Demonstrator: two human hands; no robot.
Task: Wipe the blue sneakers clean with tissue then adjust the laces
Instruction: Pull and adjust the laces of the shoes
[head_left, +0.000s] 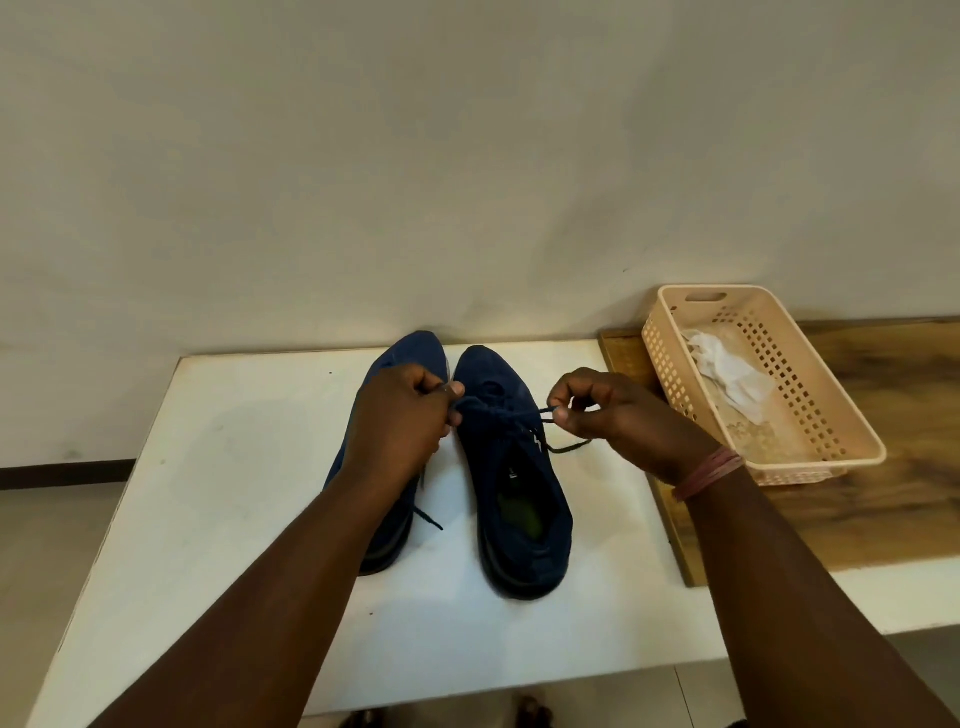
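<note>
White table (234, 519), two blue sneakers side by side, toes to wall.
Left hand (400, 421) and right hand (613, 415) each pinch a lace (519, 413) end of right sneaker (519, 493); left sneaker (387, 535) beside it; tissue (727, 371) in basket (831, 415) farther right.

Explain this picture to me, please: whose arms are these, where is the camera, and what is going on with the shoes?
No machine here: a person wears a camera on the head, so you look down along their own two arms. On the white table stand two blue sneakers, the left sneaker partly behind an arm, the right sneaker in plain sight. The left hand and the right hand each pinch the dark lace of the right sneaker and pull it sideways. To the right, on a wooden board, sits a peach basket holding crumpled white tissue.
</note>
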